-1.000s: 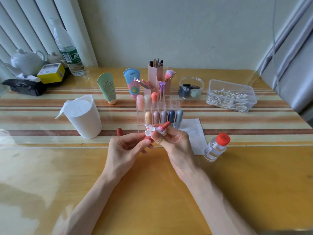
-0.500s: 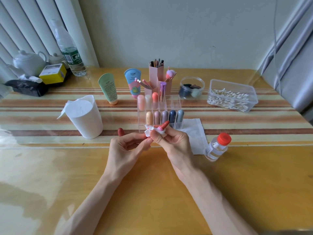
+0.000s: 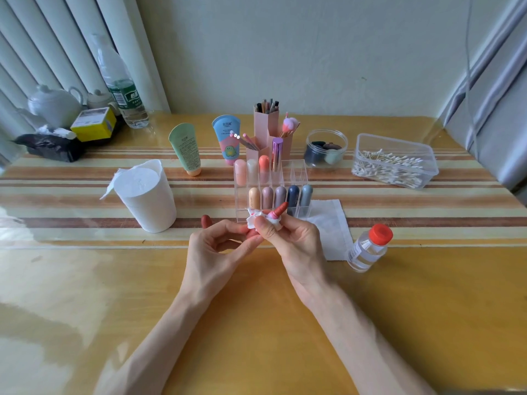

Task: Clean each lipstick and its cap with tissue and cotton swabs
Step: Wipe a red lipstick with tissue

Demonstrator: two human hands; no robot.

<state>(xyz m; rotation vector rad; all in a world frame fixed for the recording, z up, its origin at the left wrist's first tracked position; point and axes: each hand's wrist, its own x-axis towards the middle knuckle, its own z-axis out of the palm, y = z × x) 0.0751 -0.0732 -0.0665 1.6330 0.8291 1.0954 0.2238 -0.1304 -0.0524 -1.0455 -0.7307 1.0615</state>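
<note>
An uncapped lipstick (image 3: pixel 280 208) with a red bullet and pink collar points up and to the right, just in front of the organizer. My left hand (image 3: pixel 216 252) pinches its lower end. My right hand (image 3: pixel 298 246) holds a small red-stained piece of tissue (image 3: pixel 254 217) around the collar, thumb pressed on top. A red-brown cap (image 3: pixel 206 220) stands on the table just left of my left hand. Several capped capsule lipsticks (image 3: pixel 267 196) stand in the clear acrylic organizer (image 3: pixel 299 173).
A white cup of rolled tissue (image 3: pixel 148 195) stands at the left. A flat tissue (image 3: pixel 332 223) and a clear bottle with a red cap (image 3: pixel 370 249) lie to the right. A box of cotton swabs (image 3: pixel 395 163), a jar (image 3: pixel 326 149), two tubes and a brush holder (image 3: pixel 266 124) stand behind.
Both hands stay in front of the organizer. My right thumb has shifted slightly over the tissue on the lipstick's collar. The cap has not moved.
</note>
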